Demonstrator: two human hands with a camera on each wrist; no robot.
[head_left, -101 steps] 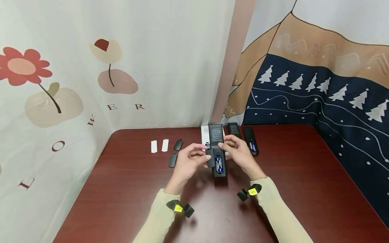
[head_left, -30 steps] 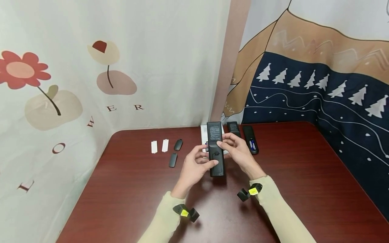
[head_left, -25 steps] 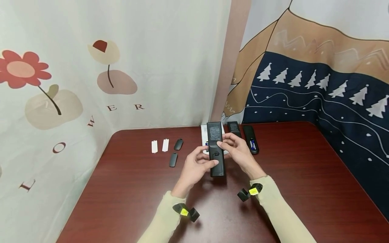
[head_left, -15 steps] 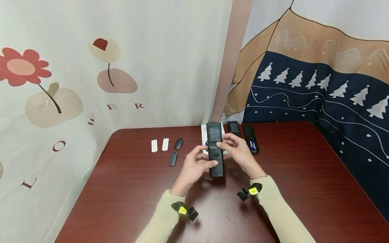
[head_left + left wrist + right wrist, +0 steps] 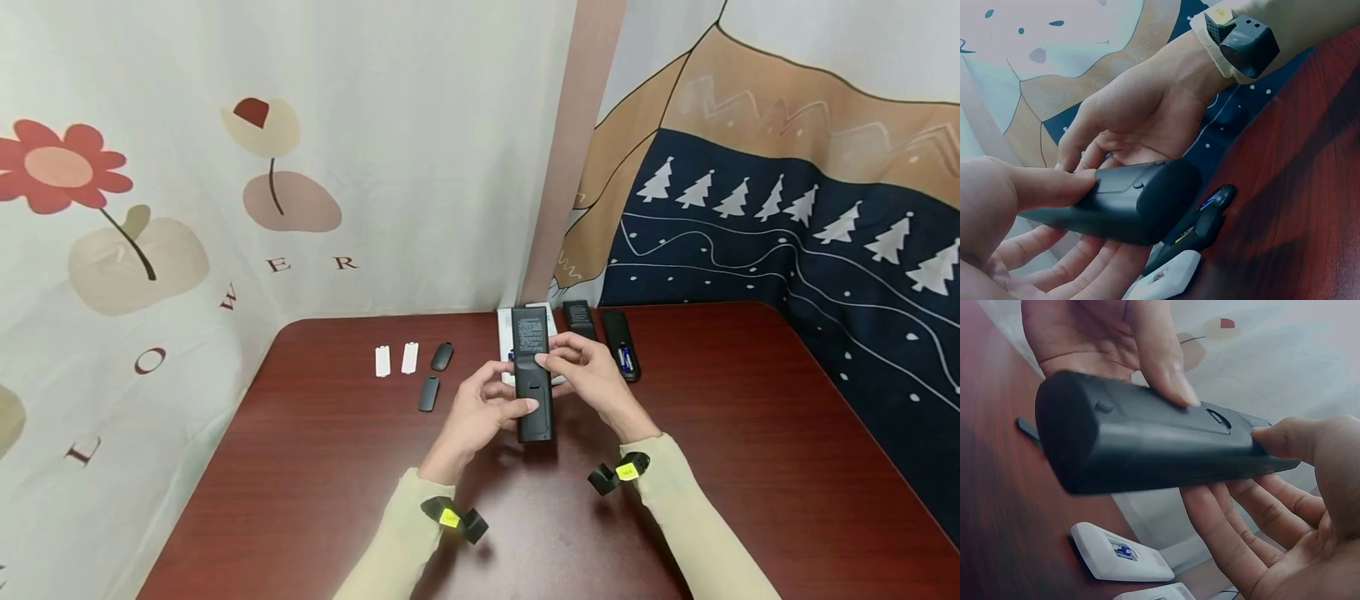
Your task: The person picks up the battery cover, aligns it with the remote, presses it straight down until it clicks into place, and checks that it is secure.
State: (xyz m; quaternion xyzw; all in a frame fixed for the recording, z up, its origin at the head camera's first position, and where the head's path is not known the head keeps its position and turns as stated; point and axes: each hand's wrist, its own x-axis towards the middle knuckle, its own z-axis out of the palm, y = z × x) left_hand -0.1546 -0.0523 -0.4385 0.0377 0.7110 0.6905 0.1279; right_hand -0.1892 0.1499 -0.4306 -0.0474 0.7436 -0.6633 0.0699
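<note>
A black remote control [image 5: 531, 333] is held back side up above the table by both hands. Its battery cover [image 5: 1141, 412] lies over the compartment, and the batteries are hidden. My left hand [image 5: 480, 412] grips the lower part, thumb pressing on the cover and fingers underneath. Higher up, my right hand [image 5: 596, 383] holds the other edge, with its thumb [image 5: 1282, 439] on the back just above the cover's latch and its fingers below. Two white remotes, one in front [image 5: 1104, 550] with blue batteries showing, lie on the table behind the held one.
At the back right lie two more black remotes, a short one [image 5: 579, 319] and a longer one [image 5: 618, 333] with blue batteries exposed. Left of the hands are two white battery covers [image 5: 382, 361] and two dark ones [image 5: 442, 357]. Curtains hang behind the table [image 5: 322, 483].
Earlier the left hand held the cover beside the remote with the blue batteries exposed; now the cover is on the compartment. Over the last second the hands have barely moved.
</note>
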